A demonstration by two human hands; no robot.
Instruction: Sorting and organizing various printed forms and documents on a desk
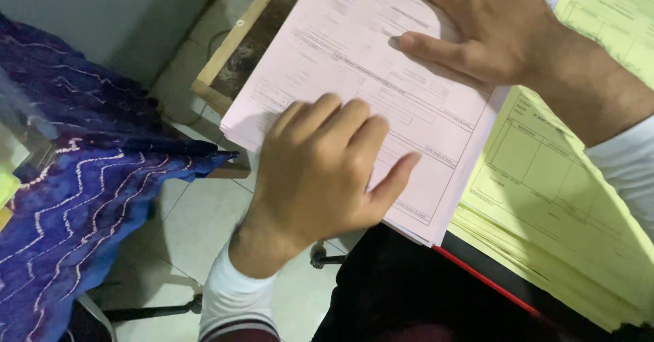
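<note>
Left hand (320, 172): nearest the viewer, fingers curled and knuckles down on the near left part of the pink form stack (354, 63); thumb spread to the right, gripping nothing.
Pink form stack: lies on the wooden tabletop (235, 56), its near corner overhanging the edge; it overlaps the yellow form stack (545, 178) to the right.
Right hand (490, 25): farther off, flat and open, palm pressing the far sheets.
Handling note: judged best to keep the far palm as anchor and lift only the top sheet's near edge, so lower sheets do not slide.
Blue patterned cloth (82, 165): left, apart.
</note>
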